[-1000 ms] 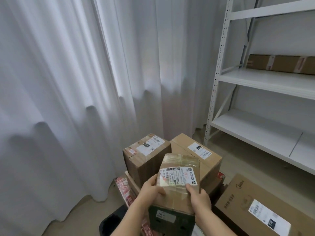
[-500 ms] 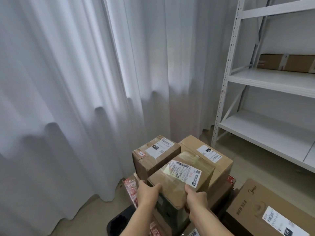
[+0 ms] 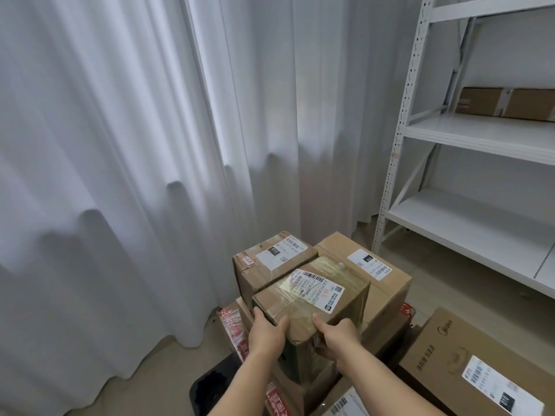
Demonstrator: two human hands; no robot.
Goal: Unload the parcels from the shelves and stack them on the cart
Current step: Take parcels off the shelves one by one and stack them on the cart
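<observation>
step: stacking | change: taped parcel [image 3: 312, 291] lowered from chest height onto stack | left hand [image 3: 265, 333], right hand [image 3: 339, 336] grip its near corners | release next

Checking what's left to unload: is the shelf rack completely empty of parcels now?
No, one brown parcel lies on an upper shelf of the rack.

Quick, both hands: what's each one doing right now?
Left hand: holding the taped parcel at its near-left corner.
Right hand: holding the same parcel.

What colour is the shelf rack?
White, seen in the head view: shelf rack.
</observation>
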